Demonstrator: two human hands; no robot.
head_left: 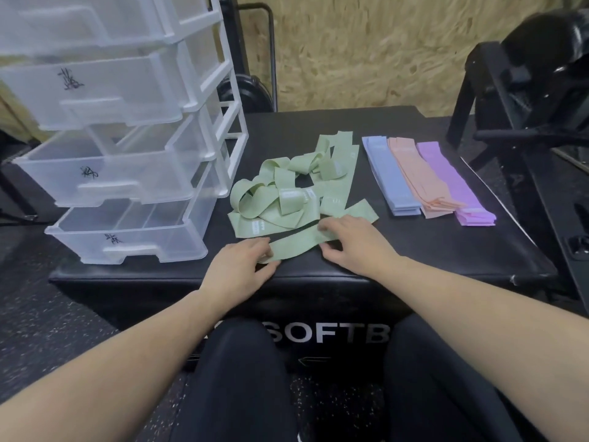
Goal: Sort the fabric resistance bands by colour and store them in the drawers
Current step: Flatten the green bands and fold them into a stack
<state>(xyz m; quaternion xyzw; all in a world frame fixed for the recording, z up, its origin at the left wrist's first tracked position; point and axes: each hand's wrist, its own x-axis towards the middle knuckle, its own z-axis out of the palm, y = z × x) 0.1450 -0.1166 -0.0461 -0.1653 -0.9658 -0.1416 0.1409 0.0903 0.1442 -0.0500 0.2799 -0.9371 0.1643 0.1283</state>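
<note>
- The green band (294, 245) lies flat on the black desk (414, 250), stretched between our two hands, just in front of the tangled green heap (287, 193).
- We judge it light, soft and limp: it will flop and fold if lifted at one point, so taking it by both ends looks best to keep it straight.
- Our left hand (237, 266) rests on the band's left end, thumb and fingers closing on the fabric in a light pinch.
- Our right hand (353, 242) lies palm down over the right end, fingers spread and pressing the cloth flat, the thumb tucked at the band's near edge.
- Both forearms reach forward from the lap, wrists low to the desk.
- Beyond our right hand sit three neat stacks: blue (393, 177), peach (424, 180) and purple (455, 186).
- The clear drawers (127, 167) stand to the far side of our left hand, pulled open.
</note>
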